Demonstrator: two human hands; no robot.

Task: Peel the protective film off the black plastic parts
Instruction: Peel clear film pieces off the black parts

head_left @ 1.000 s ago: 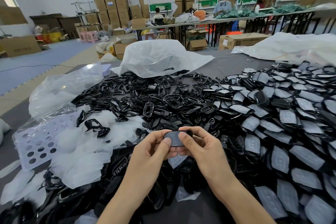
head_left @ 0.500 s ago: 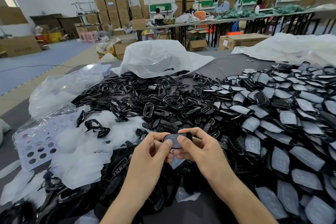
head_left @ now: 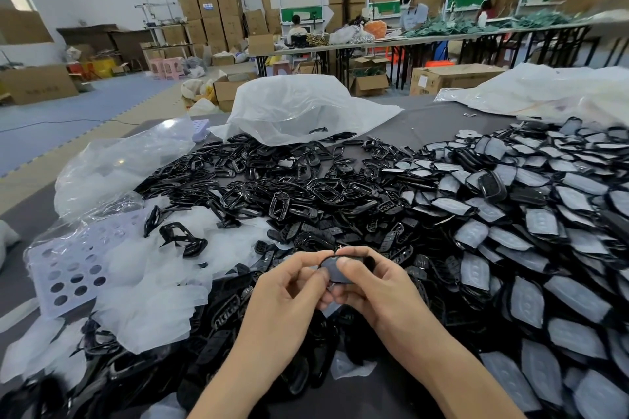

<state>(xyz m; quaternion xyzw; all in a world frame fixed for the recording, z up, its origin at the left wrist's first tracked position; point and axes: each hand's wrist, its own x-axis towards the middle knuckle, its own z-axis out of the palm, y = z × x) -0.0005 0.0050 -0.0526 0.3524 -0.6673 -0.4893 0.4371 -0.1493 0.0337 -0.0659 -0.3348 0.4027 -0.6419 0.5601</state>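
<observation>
In the head view, a small black part (head_left: 335, 270) is held over the worktop (head_left: 425, 127). It is pinched by the fingers of the left hand (head_left: 289, 296) and the right hand (head_left: 377, 286). Film-covered parts (head_left: 510, 231) are piled to its right, loose films (head_left: 153, 282) to its left.

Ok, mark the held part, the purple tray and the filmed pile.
held black plastic part (head_left: 331, 269), head view, visible filmed face.
purple perforated tray (head_left: 68, 264), head view, perforated top.
pile of filmed parts (head_left: 510, 238), head view, one mid-pile piece.
</observation>
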